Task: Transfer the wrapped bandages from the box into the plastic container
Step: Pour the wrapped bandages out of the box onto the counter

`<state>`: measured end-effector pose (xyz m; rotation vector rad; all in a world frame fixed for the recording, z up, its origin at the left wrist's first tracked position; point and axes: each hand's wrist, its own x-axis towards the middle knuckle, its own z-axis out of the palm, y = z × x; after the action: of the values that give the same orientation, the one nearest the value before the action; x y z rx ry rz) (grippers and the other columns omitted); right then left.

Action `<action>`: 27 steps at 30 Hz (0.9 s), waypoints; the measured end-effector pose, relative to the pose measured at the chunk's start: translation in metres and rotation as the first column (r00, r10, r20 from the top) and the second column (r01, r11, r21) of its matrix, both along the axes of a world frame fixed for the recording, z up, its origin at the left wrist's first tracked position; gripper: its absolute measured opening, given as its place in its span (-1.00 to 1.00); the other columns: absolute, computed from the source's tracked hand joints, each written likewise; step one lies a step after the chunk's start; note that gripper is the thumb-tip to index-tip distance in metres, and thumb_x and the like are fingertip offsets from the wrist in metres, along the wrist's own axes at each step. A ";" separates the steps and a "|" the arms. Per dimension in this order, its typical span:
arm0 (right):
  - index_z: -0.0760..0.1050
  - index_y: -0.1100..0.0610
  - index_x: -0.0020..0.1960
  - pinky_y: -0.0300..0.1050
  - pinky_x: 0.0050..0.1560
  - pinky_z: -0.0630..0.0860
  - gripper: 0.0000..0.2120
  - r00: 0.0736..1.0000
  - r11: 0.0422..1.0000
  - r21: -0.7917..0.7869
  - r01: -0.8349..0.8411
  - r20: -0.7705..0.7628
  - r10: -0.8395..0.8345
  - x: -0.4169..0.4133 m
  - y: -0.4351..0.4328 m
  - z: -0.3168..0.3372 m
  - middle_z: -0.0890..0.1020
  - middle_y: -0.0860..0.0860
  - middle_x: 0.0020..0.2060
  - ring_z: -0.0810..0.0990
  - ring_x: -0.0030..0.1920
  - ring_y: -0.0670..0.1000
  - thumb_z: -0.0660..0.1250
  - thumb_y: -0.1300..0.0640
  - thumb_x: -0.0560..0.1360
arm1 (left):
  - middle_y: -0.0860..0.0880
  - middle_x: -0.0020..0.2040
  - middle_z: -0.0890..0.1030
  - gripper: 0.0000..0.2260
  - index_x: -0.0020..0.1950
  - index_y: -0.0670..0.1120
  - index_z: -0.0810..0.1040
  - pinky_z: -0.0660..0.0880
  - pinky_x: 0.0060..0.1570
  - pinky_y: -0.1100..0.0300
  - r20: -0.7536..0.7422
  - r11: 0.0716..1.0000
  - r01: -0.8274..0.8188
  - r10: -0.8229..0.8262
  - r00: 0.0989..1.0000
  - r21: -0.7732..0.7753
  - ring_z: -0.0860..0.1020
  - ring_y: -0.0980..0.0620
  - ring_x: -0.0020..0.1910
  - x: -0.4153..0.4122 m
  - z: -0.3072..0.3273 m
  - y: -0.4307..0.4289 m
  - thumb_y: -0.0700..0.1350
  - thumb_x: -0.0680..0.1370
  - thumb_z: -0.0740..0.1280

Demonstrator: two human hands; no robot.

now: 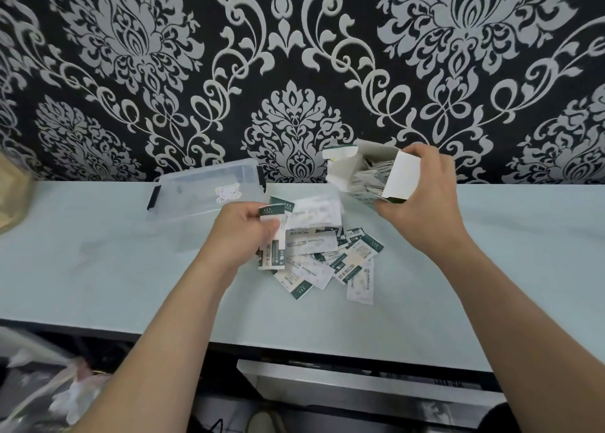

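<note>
On the bench [98,269], bandages [327,257]: loose, could scatter.
Box [404,179], 2 o'clock: right hand [422,203] gripped it tilted; might spill.
Left hand [242,233]: pinched several.

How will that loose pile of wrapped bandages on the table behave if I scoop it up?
Probably light and floppy: the wrapped bandages are thin, flat sachets. They lie fanned and overlapping on the smooth table, so they would likely slide apart rather than lift together. Pinching a few at a time looks safer.

home room, damask wallpaper [294,72], pale countertop [98,269]
</note>
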<state>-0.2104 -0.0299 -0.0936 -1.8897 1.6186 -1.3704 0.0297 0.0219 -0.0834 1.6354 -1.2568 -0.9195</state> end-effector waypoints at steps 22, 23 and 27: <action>0.33 -0.10 0.30 -0.02 0.11 0.15 -0.28 0.958 0.993 -0.074 -0.092 -0.278 0.068 0.040 0.022 -0.005 0.38 -0.11 0.21 0.36 0.20 -0.04 0.56 0.12 0.23 | 0.14 -0.14 0.64 -0.89 -0.05 -0.05 0.71 0.51 -0.10 0.28 0.430 0.774 0.226 0.067 0.900 -0.592 0.57 0.19 -0.14 -0.034 -0.007 0.004 -0.21 0.48 0.44; 0.33 -0.10 0.31 -0.03 0.10 0.14 -0.27 0.956 0.994 -0.071 -0.088 -0.287 0.065 0.039 0.022 -0.004 0.38 -0.11 0.22 0.34 0.21 -0.04 0.57 0.11 0.23 | 0.16 -0.15 0.64 -0.90 -0.05 -0.04 0.70 0.51 -0.10 0.28 0.419 0.783 0.202 0.081 0.904 -0.588 0.57 0.20 -0.14 -0.034 -0.005 0.005 -0.20 0.49 0.43; 0.32 -0.06 0.32 -0.01 0.07 0.27 -0.29 0.957 0.997 -0.055 -0.053 -0.288 0.035 0.033 0.018 0.000 0.39 -0.08 0.20 0.33 0.20 0.00 0.57 0.09 0.26 | 0.19 -0.23 0.62 -0.81 -0.14 0.12 0.55 0.55 -0.17 0.23 0.182 0.869 0.003 0.101 0.978 -0.494 0.60 0.22 -0.19 -0.027 0.004 0.007 -0.18 0.56 0.35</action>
<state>-0.1777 -0.0117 -0.0931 -2.2340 1.6663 -1.1834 0.0023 0.0293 -0.0798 1.3598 -1.4385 -0.3539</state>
